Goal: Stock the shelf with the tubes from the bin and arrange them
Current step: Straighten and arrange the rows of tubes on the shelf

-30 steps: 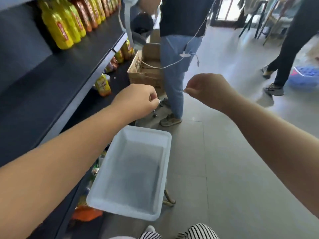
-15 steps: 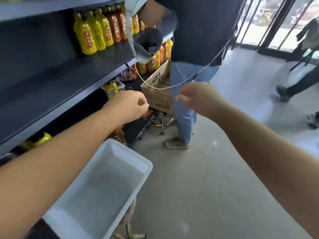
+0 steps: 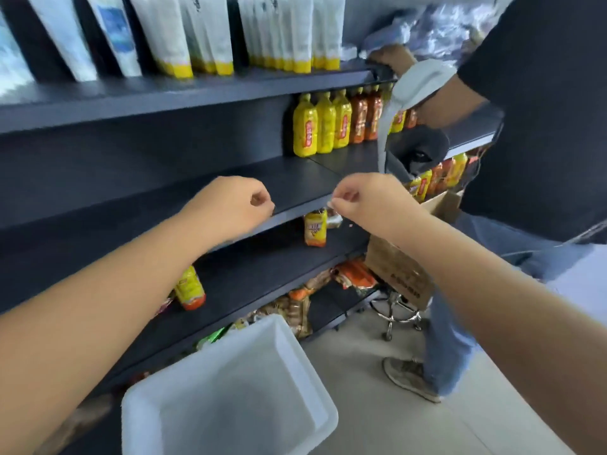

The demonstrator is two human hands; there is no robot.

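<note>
Both grips curled narrow at the middle shelf edge: left hand, right hand; contents indiscernible. White tubes stand at 12 o'clock; bin at 6.

White tubes with yellow caps stand cap-down in rows on the top dark shelf. The white bin below holds nothing.
</note>
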